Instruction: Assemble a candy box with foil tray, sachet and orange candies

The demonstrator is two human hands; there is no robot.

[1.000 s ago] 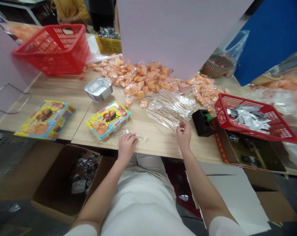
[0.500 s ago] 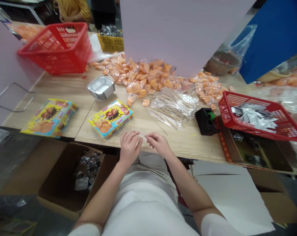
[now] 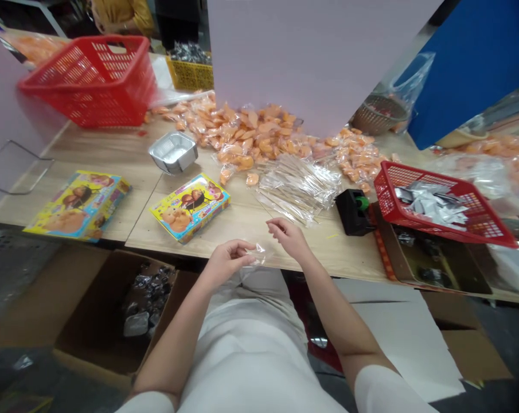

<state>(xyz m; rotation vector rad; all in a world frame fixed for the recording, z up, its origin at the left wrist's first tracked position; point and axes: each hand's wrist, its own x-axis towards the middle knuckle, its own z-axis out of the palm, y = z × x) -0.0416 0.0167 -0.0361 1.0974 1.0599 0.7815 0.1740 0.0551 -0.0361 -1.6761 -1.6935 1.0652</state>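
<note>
My left hand (image 3: 228, 261) pinches a small clear plastic bag (image 3: 259, 253) above the table's front edge; what the bag contains, if anything, I cannot make out. Beside it, apart from the bag, my right hand (image 3: 288, 238) hovers with loosely bent fingers and nothing visible in them. Just beyond the right hand lies a heap of thin wooden sticks in clear wrapping (image 3: 300, 186). A yellow and blue picture box (image 3: 190, 206) rests left of my hands, and a stack of foil trays (image 3: 173, 152) stands behind it.
A second picture box (image 3: 78, 203) lies at left, near a red basket (image 3: 91, 86). Wrapped orange pieces (image 3: 259, 132) are heaped at the back. At right stand a black tape dispenser (image 3: 354, 212) and a red basket of silver sachets (image 3: 440, 201). An open carton (image 3: 91, 310) sits below.
My hands have come apart. The left keeps the clear bag and has moved slightly down and left; the right has drawn away, up and right. The view has shifted slightly.
</note>
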